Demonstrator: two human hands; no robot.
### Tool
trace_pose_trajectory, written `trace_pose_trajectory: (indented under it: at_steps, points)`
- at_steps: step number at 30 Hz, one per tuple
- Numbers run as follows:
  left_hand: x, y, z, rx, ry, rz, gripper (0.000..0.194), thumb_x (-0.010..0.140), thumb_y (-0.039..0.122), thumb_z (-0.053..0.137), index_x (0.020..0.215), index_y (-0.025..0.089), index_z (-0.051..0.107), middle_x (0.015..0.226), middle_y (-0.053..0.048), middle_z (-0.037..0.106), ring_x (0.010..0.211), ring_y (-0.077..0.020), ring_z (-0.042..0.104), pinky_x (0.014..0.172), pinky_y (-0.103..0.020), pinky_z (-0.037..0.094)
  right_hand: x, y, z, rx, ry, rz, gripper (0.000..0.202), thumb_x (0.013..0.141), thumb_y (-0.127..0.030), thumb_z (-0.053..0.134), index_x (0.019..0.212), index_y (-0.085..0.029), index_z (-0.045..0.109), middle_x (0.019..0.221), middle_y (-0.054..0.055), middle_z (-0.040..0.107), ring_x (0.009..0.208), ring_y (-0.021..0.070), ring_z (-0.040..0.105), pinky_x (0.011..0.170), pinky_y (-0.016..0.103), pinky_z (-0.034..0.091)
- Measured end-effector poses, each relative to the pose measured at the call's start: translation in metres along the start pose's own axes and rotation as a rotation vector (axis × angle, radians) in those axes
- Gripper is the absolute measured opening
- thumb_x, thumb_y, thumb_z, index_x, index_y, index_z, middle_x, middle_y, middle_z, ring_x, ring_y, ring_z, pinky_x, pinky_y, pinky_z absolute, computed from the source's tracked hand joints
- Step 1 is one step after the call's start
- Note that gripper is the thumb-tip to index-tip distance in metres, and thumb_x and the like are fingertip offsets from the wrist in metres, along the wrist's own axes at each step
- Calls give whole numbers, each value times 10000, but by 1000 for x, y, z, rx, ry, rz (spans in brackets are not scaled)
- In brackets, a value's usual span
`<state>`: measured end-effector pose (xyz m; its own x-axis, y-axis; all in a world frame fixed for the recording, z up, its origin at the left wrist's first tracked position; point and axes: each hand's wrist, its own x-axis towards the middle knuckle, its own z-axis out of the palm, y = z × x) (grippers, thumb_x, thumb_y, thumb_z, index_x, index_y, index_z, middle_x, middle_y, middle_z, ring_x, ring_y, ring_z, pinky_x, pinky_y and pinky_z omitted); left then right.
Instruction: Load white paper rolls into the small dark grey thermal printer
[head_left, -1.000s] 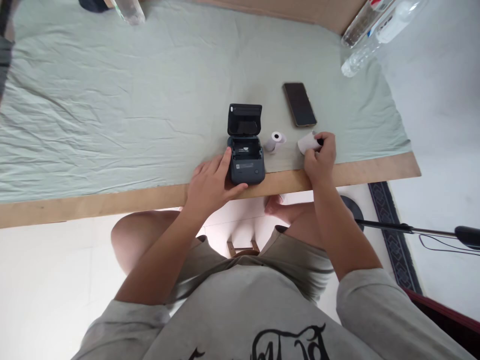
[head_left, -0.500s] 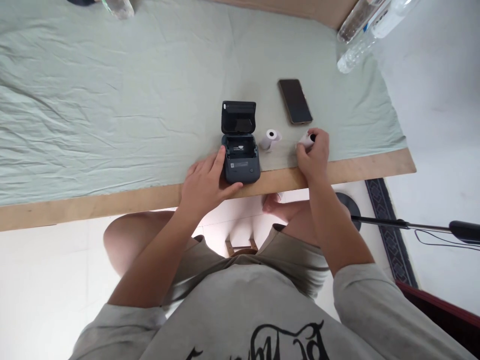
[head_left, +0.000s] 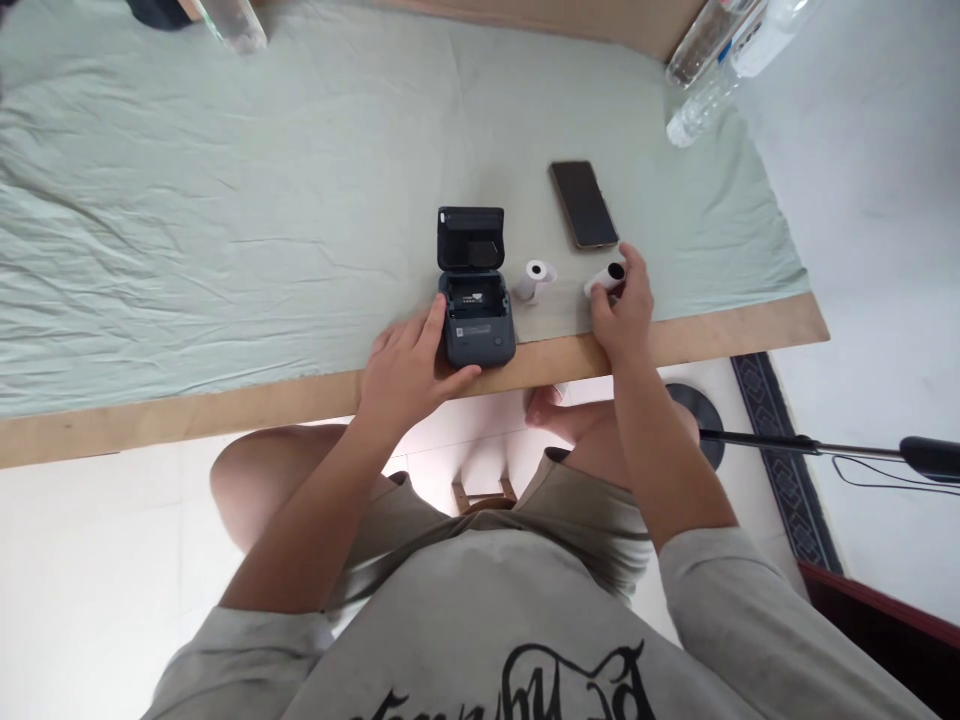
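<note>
A small dark label printer [head_left: 480,343] sits at the table edge with its lid [head_left: 470,240] raised and its paper bay exposed. My left hand [head_left: 401,375] lies against its left side and front, fingers stretched out and touching the casing. Just right of the printer stands a white paper roll [head_left: 534,282] with a loose end of paper. Farther right, a second white roll [head_left: 604,279] with a wide dark core leans between the thumb and fingers of my right hand [head_left: 627,305]. The thumb rests by the roll while the fingers are spread away from it.
A dark smartphone [head_left: 584,204] lies behind the rolls. Plastic bottles [head_left: 701,110] lie at the far right beside the wall, and a clear container [head_left: 236,25] is at the far left. Green cloth [head_left: 315,180] covers the table up to a wooden front edge [head_left: 187,400].
My right hand's fingers have spread off the second roll, which shows more of its core. My left hand stays at the printer. The whole view has shifted slightly.
</note>
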<state>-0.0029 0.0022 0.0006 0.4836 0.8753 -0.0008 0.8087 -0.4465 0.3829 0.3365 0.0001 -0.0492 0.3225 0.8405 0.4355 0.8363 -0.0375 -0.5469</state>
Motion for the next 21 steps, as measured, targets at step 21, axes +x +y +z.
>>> trace_pose_trajectory:
  at_steps: [21]
  points:
    - [-4, -1, -2, -77, 6, 24, 905, 951, 627, 567, 1660, 153, 264, 1518, -169, 572, 1354, -360, 553, 1164, -473, 369, -19, -94, -16, 130, -30, -314, 478, 913, -490, 606, 1327, -266, 524, 1221, 144, 655, 1003, 281, 690, 831, 464, 578]
